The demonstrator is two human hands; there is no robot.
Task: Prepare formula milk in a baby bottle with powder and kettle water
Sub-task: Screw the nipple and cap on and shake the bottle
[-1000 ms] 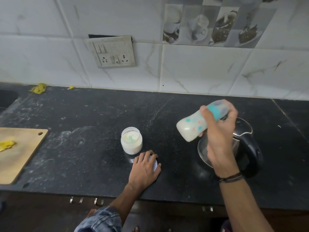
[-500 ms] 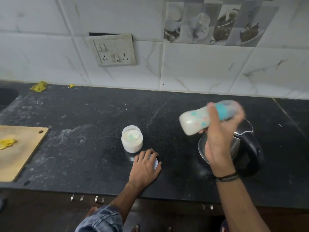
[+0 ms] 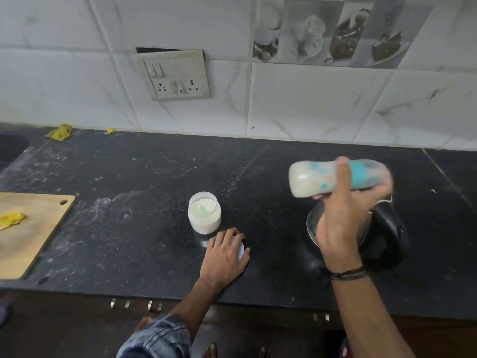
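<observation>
Gripping baby bottle (image 3: 317, 180) sideways in right hand (image 3: 340, 223), thumb across the body and fingers curled beneath, above the kettle (image 3: 384, 239) and clear of the counter (image 3: 154, 177); milky inside and blurred at the teal-ringed end, so judged mid-shake to blend powder with water. Resting left hand (image 3: 224, 258) flat, fingers loosely spread, over white lid (image 3: 241, 250) just beside open powder jar (image 3: 204, 213), probably ready for recapping. Plenty of bare room rearward and leftward before cutting board (image 3: 31, 228); front edge near left wrist, kettle close beneath.
</observation>
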